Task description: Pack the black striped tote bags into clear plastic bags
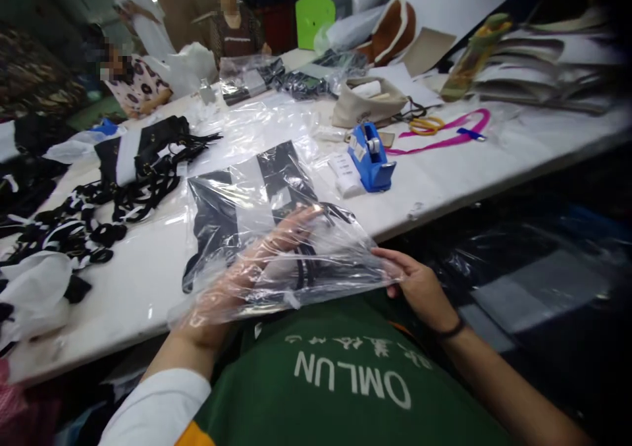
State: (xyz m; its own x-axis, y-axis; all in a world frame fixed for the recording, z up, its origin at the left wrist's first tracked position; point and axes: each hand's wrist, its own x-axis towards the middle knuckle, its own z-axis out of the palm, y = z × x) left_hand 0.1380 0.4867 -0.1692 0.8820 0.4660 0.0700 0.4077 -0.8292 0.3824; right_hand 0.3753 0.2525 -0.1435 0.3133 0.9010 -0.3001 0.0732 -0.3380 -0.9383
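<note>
A clear plastic bag lies at the table's near edge with a black bag inside it. A pale grey band wraps the black bag, and its dark straps lie toward the plastic bag's mouth. My left hand reaches inside the plastic, fingers stretched out over the near side of the black bag by the straps. With thumb and fingers pinched, my right hand grips the right corner of the plastic bag's mouth. Glare on the film blurs the left fingertips.
A blue tape dispenser stands beside a white label roll. Black bags with tangled straps cover the table's left side. Farther back are a beige pouch, a pink ribbon and a bottle. Several people are across the table.
</note>
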